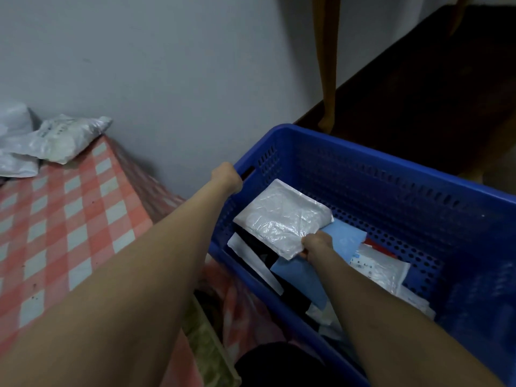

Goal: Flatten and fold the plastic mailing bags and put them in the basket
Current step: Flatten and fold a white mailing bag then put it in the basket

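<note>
A blue perforated plastic basket (391, 174) stands to the right of the table. My left hand (227, 177) grips the basket's rim at its near-left handle slot. My right hand (317, 243) is inside the basket and pinches the corner of a folded silver-white mailing bag (279, 216), which lies flat on top of other folded bags. Below it lie a blue bag (343, 241), a white and black bag (251, 258) and a clear printed bag (382, 272). Crumpled white mailing bags (55, 138) lie on the far left of the table.
The table (69, 219) has a red and white checked cloth and stands against a grey wall (167, 65). A dark wooden surface (418, 93) and a yellowish wooden leg (328, 79) are behind the basket. A pale crate (209, 339) sits low between table and basket.
</note>
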`<state>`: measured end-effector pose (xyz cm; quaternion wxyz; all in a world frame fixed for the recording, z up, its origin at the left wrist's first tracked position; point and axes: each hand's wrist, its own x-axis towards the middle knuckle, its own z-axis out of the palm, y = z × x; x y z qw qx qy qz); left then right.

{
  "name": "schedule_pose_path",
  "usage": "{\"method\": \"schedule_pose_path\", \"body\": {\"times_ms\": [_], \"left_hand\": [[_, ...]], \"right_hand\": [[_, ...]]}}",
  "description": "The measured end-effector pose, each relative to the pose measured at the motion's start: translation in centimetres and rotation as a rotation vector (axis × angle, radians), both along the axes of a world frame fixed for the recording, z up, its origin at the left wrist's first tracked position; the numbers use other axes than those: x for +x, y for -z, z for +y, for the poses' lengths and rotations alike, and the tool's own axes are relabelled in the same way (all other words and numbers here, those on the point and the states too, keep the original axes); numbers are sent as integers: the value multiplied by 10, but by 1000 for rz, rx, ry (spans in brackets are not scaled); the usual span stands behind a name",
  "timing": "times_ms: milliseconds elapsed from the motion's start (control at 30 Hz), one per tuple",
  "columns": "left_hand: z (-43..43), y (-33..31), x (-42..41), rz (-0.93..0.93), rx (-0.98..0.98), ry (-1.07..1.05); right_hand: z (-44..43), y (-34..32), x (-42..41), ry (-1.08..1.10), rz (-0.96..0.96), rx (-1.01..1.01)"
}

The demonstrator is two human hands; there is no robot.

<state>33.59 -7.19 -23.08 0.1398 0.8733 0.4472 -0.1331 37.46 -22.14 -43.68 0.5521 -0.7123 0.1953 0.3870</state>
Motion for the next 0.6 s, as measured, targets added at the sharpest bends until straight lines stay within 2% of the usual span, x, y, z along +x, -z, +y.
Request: {"method": "schedule_pose_path", "body": {"times_ms": [200, 267, 367, 500, 600], "left_hand": [[8, 8, -4, 93, -14, 57], [6, 5, -6, 98, -3, 54], [0, -2, -9, 87, -27, 63], [-6, -15, -16, 58, -66, 73], [-11, -35, -26, 14, -46, 69]], "right_hand": [[13, 10, -4, -107, -1, 5], [14, 0, -7, -75, 32, 61], [11, -23, -10, -94, 40, 7], [6, -71, -6, -143, -105, -185], [9, -110, -3, -202, -223, -162]]}}
